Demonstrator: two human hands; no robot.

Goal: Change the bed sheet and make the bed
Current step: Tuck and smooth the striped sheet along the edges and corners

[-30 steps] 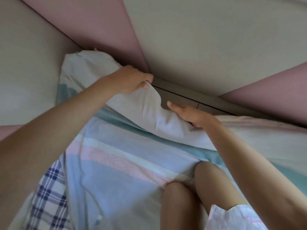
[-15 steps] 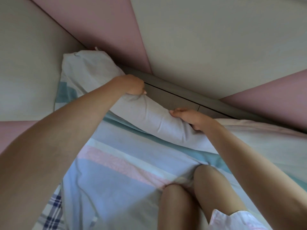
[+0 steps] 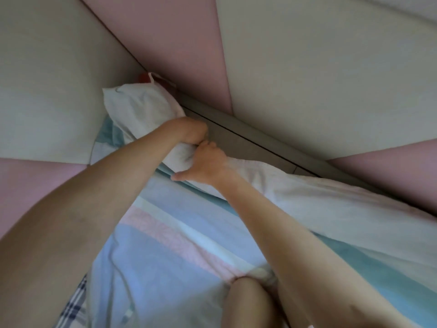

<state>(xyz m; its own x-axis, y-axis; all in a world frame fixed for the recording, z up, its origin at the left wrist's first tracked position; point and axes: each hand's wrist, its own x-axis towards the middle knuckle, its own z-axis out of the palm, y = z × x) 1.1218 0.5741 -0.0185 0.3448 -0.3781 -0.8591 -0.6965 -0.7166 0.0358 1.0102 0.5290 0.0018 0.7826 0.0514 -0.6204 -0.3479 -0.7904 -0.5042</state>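
Bed sheet [image 3: 170,216] edge gripped by both hands [image 3: 190,132] [image 3: 209,162].

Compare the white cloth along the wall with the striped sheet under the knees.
The white cloth is plain; the striped sheet has blue, pink and teal bands. The white cloth is bunched, gripped by the left hand and right hand; the striped sheet lies spread flat. Both are bedding.

The striped bed sheet [image 3: 179,233] is soft, matt, lightly creased cloth. At 12 o'clock, the white bedding [image 3: 142,107] is crinkled cloth. The wall panels [image 3: 177,43] look smooth and matt. At 7 o'clock lies woven plaid fabric [image 3: 73,301].
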